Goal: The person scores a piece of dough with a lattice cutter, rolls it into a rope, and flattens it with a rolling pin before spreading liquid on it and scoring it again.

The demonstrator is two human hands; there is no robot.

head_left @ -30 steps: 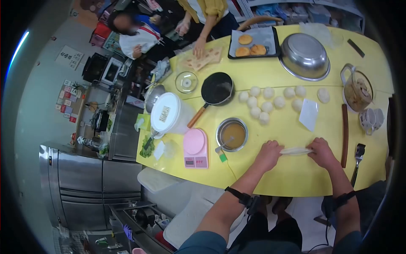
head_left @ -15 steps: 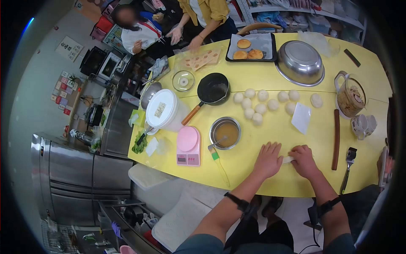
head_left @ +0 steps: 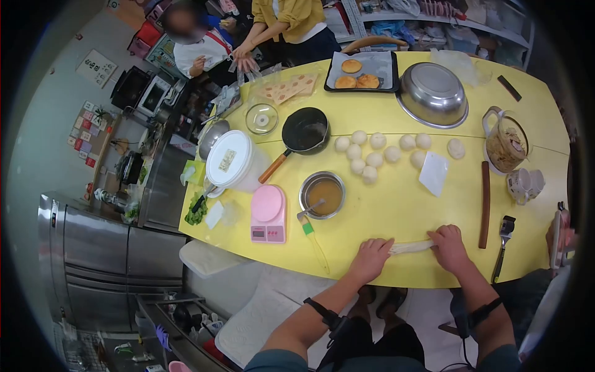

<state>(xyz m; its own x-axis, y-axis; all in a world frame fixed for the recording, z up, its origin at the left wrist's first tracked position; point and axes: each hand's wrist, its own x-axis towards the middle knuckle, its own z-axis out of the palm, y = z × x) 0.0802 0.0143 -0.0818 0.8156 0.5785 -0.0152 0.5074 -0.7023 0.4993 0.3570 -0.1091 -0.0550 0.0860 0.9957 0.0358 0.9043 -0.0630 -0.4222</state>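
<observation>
Between my hands a pale strip of dough point(head_left: 411, 247) is stretched sideways, close to the front edge of the yellow table. My left hand point(head_left: 372, 255) grips its left end, and my right hand point(head_left: 450, 245) grips the right end, fingers closed on it. Beyond them several round dough balls point(head_left: 374, 159) sit in a cluster. A white scraper sheet point(head_left: 434, 174) lies against one ball. To the left, a steel bowl point(head_left: 322, 194) holds brownish liquid, with a green-banded brush point(head_left: 315, 242) leaning out of it.
A brown rolling stick point(head_left: 484, 204) and a black-handled tool point(head_left: 503, 248) lie at right, near a glass pot point(head_left: 507, 146). A pink scale point(head_left: 268, 214), frying pan point(head_left: 306, 131) and white tub point(head_left: 232, 160) stand left. Two people are across the table.
My hands have moved apart and nearer the table edge, and the dough between them has become a longer strip. Across the table, a person's hands have come together over a plastic bag.
</observation>
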